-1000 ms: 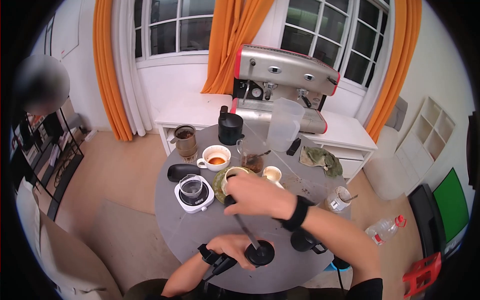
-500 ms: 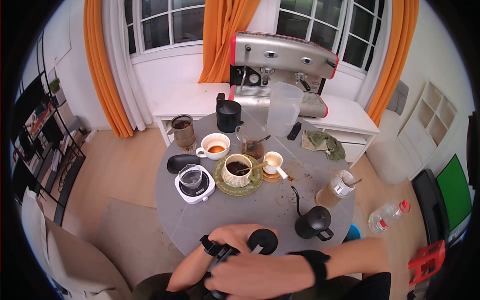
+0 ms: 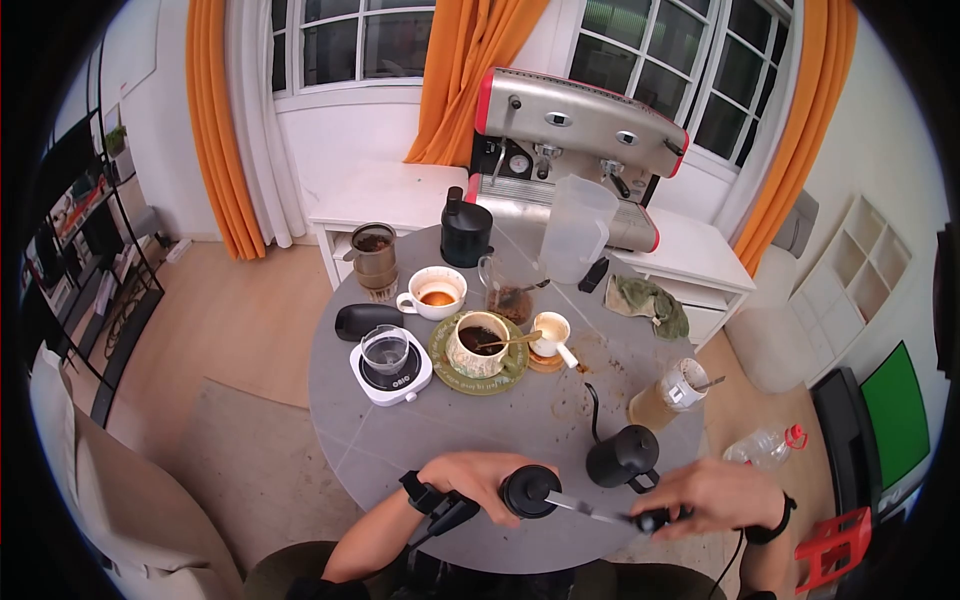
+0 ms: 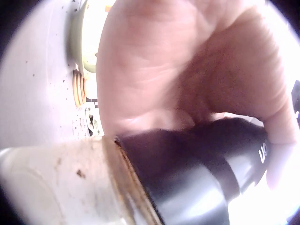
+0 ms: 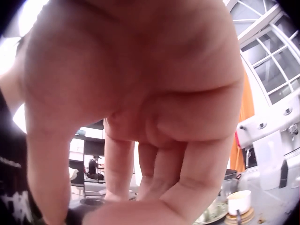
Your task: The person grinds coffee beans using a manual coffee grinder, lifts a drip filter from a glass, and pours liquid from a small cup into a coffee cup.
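A black hand grinder (image 3: 529,491) with a clear, brown-stained lower part (image 4: 61,180) is gripped by my left hand (image 3: 470,480), fingers wrapped round its dark body (image 4: 187,168). From its top a metal crank arm (image 3: 590,508) reaches right to a black knob (image 3: 654,519). My right hand (image 3: 720,497) holds that knob with its fingers curled round it; in the right wrist view the hand (image 5: 140,93) covers most of the knob.
Behind the hands stand a black gooseneck kettle (image 3: 622,457), a patterned cup (image 3: 478,345) of dark liquid on a green saucer (image 3: 455,378), a small white cup (image 3: 550,330), a white scale (image 3: 390,388) and a jar (image 3: 660,398). An espresso machine (image 3: 580,130) is farther back.
My right hand has swung the crank from the far side, round past my body, to the right of the grinder. My left hand keeps its grip on the grinder.
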`<state>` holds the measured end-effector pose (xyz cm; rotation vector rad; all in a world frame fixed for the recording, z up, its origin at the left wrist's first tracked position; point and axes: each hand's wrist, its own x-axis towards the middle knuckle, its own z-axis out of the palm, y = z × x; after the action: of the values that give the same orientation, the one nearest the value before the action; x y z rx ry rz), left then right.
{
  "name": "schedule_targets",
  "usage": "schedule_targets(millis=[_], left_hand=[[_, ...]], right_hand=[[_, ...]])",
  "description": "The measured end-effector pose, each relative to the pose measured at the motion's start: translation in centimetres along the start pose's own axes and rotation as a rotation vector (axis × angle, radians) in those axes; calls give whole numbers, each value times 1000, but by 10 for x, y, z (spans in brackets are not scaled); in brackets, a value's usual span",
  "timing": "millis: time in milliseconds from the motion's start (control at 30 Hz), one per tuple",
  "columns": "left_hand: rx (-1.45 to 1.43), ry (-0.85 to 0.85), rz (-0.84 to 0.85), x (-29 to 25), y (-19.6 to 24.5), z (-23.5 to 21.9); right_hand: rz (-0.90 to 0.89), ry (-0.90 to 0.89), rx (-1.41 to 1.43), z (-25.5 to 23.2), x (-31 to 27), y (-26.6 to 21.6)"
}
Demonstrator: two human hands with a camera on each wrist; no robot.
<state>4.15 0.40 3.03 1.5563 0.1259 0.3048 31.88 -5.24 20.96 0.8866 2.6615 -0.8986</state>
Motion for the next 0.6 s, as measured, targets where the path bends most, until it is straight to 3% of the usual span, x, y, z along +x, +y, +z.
schedule_targets(millis=[133, 333, 467, 600], left_hand=[[20, 4, -23, 0, 0, 0], [-64, -15, -73, -3, -7, 0], [-53, -18, -46, -2, 1, 2], [-55, -8, -41, -4, 3, 2]], right_hand=[[200, 147, -77, -23, 24, 21], [17, 308, -254, -52, 101, 46], [-206, 390, -245, -59, 157, 40], [-112, 283, -223, -58, 193, 6]])
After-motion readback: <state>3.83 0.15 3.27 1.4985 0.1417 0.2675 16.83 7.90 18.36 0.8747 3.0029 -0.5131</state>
